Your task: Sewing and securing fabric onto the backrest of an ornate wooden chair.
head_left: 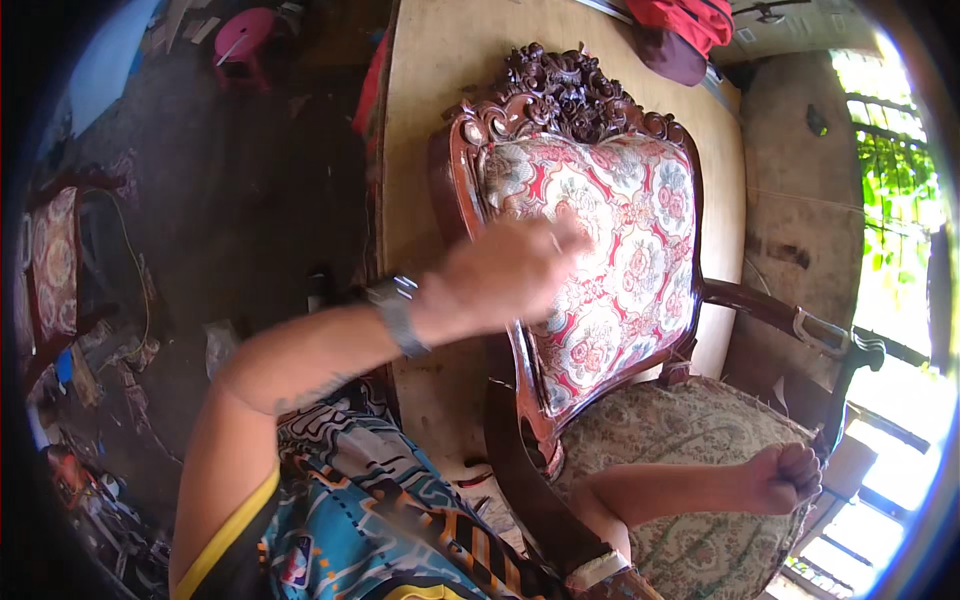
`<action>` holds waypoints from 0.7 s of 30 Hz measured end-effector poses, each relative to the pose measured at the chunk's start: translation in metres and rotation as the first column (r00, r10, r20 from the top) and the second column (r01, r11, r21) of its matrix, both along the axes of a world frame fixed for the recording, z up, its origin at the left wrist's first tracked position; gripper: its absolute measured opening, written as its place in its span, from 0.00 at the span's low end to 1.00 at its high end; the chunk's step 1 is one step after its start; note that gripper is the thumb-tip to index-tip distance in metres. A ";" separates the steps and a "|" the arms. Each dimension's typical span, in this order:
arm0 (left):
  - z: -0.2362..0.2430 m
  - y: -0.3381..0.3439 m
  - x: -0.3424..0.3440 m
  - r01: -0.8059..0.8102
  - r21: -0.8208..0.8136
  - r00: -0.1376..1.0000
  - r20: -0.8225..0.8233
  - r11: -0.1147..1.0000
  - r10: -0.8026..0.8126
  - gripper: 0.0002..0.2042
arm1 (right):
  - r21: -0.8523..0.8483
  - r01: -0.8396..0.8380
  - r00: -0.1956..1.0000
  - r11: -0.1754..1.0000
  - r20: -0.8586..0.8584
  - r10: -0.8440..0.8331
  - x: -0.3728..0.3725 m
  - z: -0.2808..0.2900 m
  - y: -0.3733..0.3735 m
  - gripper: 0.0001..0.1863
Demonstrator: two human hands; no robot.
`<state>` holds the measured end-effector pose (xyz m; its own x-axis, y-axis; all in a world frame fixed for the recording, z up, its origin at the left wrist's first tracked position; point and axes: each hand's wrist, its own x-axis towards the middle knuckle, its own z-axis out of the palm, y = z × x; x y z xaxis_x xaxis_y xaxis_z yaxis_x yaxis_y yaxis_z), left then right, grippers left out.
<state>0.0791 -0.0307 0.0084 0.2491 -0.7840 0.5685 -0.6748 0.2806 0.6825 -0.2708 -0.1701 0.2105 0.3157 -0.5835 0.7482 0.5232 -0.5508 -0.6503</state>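
Note:
My left hand, blurred by motion, is raised in front of the floral upholstered backrest of a carved wooden armchair; I cannot tell what, if anything, its fingers hold, or whether they touch the fabric. My right hand is closed in a fist over the faded patterned seat, near its right edge; whatever it may hold is hidden. The dark near armrest crosses below the backrest, by my right forearm.
Behind the chair is a pale wooden board with red-and-dark cloth on top. Left are a pink stool, another floral chair part and scattered scraps and tools. A bright barred window lines the right.

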 end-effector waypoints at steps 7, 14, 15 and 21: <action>0.018 0.055 0.082 -0.041 0.681 0.992 0.113 0.731 -0.049 0.13 | -0.306 0.457 0.418 0.835 -0.755 -0.506 0.191 -0.230 0.029 0.19; 0.053 0.094 0.008 0.504 0.179 0.723 -0.622 0.845 -0.299 0.09 | -0.633 0.065 0.373 0.772 -0.702 -0.607 0.274 -0.251 0.056 0.17; 0.057 0.098 -0.002 0.491 0.100 0.743 -0.566 0.865 -0.356 0.08 | -0.633 0.061 0.375 0.772 -0.702 -0.605 0.272 -0.252 0.055 0.17; 0.051 0.109 -0.048 0.561 0.017 0.767 -0.387 0.828 -0.511 0.11 | -0.580 0.099 0.384 0.809 -0.728 -0.569 0.274 -0.251 0.052 0.15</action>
